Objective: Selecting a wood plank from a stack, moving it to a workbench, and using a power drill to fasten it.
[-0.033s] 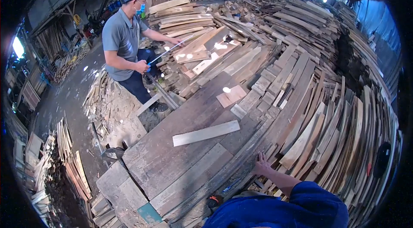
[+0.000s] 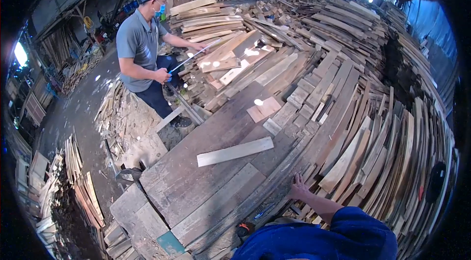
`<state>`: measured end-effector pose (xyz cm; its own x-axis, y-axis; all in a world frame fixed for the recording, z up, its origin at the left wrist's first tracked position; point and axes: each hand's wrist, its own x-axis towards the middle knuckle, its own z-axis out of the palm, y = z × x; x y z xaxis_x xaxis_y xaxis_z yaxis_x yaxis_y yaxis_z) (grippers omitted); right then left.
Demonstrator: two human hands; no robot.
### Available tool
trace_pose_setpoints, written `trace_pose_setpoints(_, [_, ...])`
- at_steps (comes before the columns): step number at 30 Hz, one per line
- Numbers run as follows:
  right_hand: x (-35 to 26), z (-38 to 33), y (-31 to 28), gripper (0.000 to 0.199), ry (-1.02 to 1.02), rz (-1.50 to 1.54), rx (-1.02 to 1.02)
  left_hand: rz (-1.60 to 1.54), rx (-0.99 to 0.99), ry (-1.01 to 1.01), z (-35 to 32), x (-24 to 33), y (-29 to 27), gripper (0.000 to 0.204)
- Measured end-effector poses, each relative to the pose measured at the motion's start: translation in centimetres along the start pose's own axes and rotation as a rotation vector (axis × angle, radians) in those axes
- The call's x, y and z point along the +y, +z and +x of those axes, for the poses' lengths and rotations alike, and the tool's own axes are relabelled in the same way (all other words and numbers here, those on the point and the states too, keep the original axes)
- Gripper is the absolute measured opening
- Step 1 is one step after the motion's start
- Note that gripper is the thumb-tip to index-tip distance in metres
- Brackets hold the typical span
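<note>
My right hand (image 2: pixel 299 190) rests on the right edge of a worn wooden worktable (image 2: pixel 181 174), palm down and fingers stretched out, gripping nothing that I can see. Beside it stand many thin wooden strips (image 2: pixel 365 157), packed side by side. A pale board (image 2: pixel 235 152) lies alone across the middle of the tabletop. Farther off is a lighter wooden piece (image 2: pixel 264 109). Close to my body are a small blue object (image 2: pixel 264 211) and an orange-and-black object (image 2: pixel 244 229), both too small to name. My left hand is out of view.
Across the table a co-worker (image 2: pixel 142 54) in a grey shirt holds a long thin pale strip (image 2: pixel 195 56) with a blue end over stacked planks (image 2: pixel 211 24). Timber piles (image 2: pixel 343 22) line the right. A metal bar (image 2: pixel 112 159) juts beside the table's left end.
</note>
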<state>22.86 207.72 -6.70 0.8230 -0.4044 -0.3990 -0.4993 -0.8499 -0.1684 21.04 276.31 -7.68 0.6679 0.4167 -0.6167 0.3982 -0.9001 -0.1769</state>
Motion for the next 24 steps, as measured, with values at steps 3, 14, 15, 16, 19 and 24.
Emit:
trace_pose_setpoints(3, [0.0, 0.2, 0.2, 0.114, -0.023, -0.026, 0.041, 0.017, -0.006, -0.004, -0.3, 0.2, -0.1, 0.068])
trace_pose_setpoints(14, [-0.2, 0.0, -0.2, 0.072, -0.050, 0.044, -0.010, 0.041, -0.033, -0.008, -1.4, 0.7, -0.1, 0.063])
trace_pose_setpoints(15, [-0.1, -0.1, -0.2, 0.072, -0.047, 0.044, -0.009, 0.201, 0.292, 0.041, -1.6, 0.5, 0.3, 0.064])
trace_pose_setpoints(16, [0.1, -0.3, 0.0, 0.078, -0.044, 0.047, 0.015, 0.360, 0.617, 0.093, -1.8, 0.4, 1.0, 0.064])
trace_pose_setpoints(19, [0.1, -0.6, -0.7, 0.091, -0.033, 0.062, 0.006, 0.672, 1.268, 0.185, -1.4, 0.2, 3.3, 0.065])
trace_pose_setpoints(24, [-0.8, 0.3, -1.0, 0.103, -0.102, -0.004, -0.100, 0.433, 0.859, 0.255, -2.1, -1.7, 4.6, 0.062])
